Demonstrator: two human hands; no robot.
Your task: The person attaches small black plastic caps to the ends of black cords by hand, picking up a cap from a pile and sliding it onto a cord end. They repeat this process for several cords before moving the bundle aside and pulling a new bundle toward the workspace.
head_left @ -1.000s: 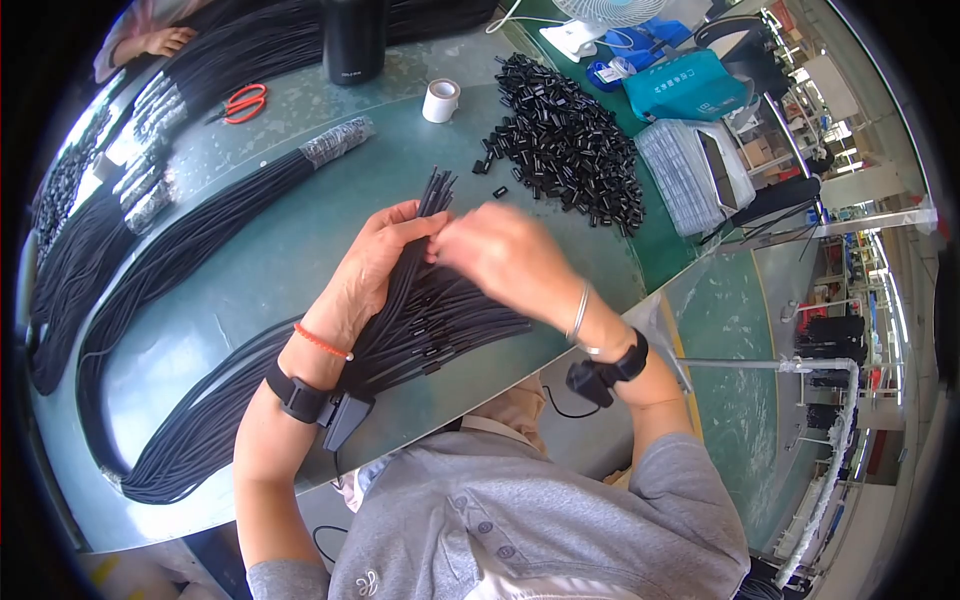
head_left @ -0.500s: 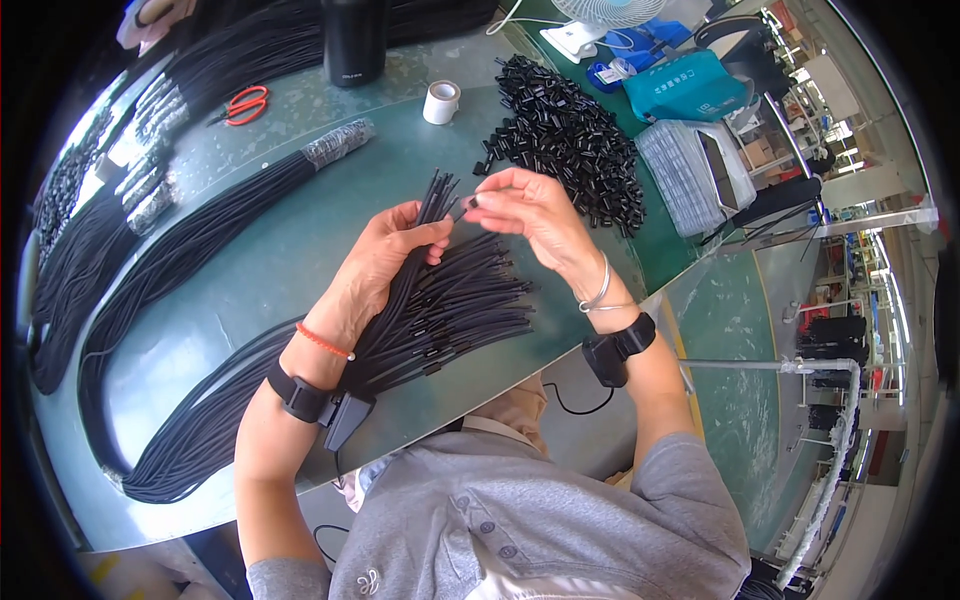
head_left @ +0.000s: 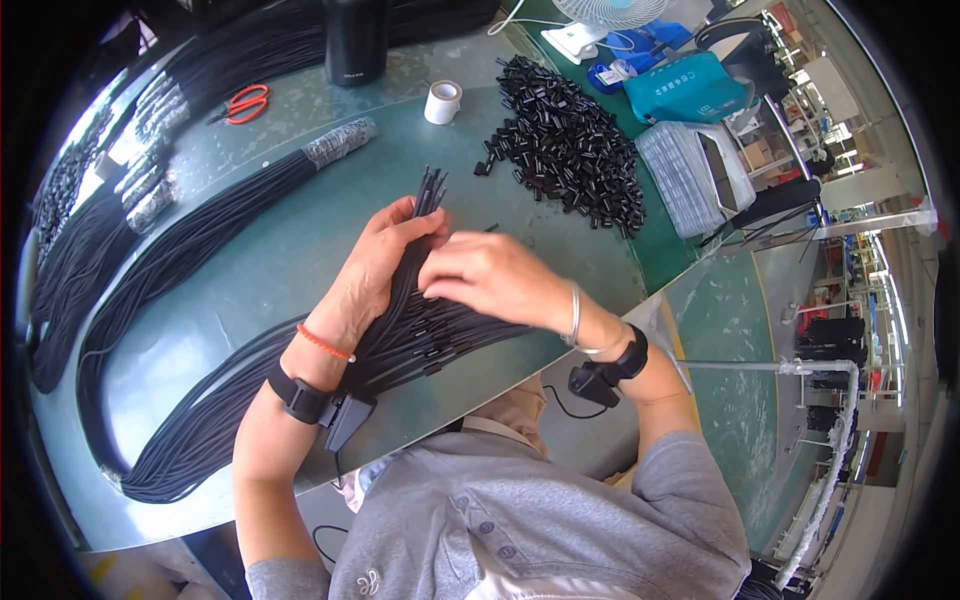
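Note:
My left hand (head_left: 392, 245) is closed round a bunch of thin black cables (head_left: 430, 188), whose cut ends stick up above the thumb. Close beside it, my right hand (head_left: 492, 275) has its fingers curled together against the cables below the left thumb; whatever lies between those fingertips is hidden. Under both hands more black cables (head_left: 395, 350) fan out on the table, several with short black sleeves (head_left: 432, 352) on them. Their length runs off to the left and loops back toward a wrapped end.
A heap of small black sleeves (head_left: 570, 145) lies at the far right of the table (head_left: 270, 245). Beyond the hands are a white tape roll (head_left: 442, 103), orange-handled scissors (head_left: 247, 104), a black cup (head_left: 355, 45) and a plastic-wrapped cable end (head_left: 340, 143). Clear plastic boxes (head_left: 690, 180) stand right.
My right hand has come down and left, from the cable ends with a small black sleeve in its fingertips to the cables lower down. The left hand has stayed nearly in place.

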